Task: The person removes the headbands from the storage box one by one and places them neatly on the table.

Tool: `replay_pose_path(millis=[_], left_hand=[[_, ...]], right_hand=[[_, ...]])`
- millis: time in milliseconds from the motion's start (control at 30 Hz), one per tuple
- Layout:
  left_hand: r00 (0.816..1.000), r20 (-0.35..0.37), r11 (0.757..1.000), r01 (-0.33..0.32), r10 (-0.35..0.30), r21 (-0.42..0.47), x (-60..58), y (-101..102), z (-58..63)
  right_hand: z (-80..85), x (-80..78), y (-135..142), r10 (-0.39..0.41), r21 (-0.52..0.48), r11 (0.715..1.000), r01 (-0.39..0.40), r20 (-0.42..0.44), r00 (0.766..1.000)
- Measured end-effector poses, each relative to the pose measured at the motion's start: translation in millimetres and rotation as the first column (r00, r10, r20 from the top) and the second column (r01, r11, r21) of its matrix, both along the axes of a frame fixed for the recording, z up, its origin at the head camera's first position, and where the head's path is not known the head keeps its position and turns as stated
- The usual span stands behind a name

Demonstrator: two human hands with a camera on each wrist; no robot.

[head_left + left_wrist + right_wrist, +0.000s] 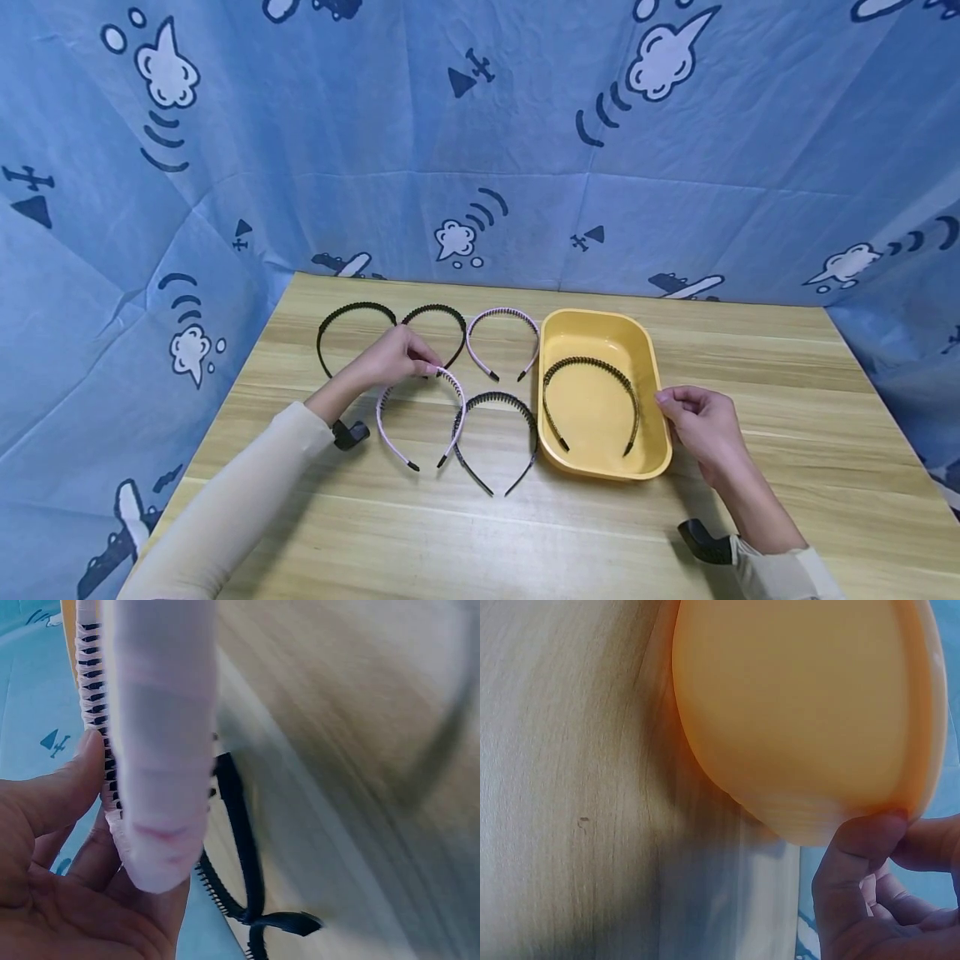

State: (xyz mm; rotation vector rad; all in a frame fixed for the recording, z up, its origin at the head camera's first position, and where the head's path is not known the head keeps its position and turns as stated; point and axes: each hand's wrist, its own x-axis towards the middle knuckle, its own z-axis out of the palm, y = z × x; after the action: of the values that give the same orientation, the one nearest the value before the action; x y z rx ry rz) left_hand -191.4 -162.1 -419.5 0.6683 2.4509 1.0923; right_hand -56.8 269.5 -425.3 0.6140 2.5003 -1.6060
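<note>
My left hand (393, 357) pinches a pink headband (462, 412) at the top of its arc, both tips toward the table's front. In the left wrist view, the thumb and fingers grip this band, whose inner side shows dark comb teeth. With thumb and fingers, my right hand (705, 429) holds the right rim of a yellow plastic basin (592, 333). A dark brown toothed headband (592, 362) lies inside the basin. Just right of the held band, and partly overlapped by it, lies a dark headband (498, 396) with comb teeth.
Behind the left hand lie two black headbands (352, 307), partly covered by it. Another pink headband (504, 311) lies left of the basin. All stand on a wooden table (600, 542), with a blue patterned curtain (360, 125) along its back and sides.
</note>
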Motion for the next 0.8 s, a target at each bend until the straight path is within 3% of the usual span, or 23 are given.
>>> replay_pose_path(millis=[500,800], left_hand=[[1.0,0.011,1.0,-0.011,0.011,-0.023,7.8,-9,-12.0],[0.998,0.06,0.999,-0.032,0.034,-0.029,13.6,-8,-14.7]], right_hand=[[0.7,-0.1,0,0.009,0.004,1.0,-0.009,-0.006,1.0],[0.4,0.4,0,0.01,0.003,1.0,-0.01,-0.011,1.0]])
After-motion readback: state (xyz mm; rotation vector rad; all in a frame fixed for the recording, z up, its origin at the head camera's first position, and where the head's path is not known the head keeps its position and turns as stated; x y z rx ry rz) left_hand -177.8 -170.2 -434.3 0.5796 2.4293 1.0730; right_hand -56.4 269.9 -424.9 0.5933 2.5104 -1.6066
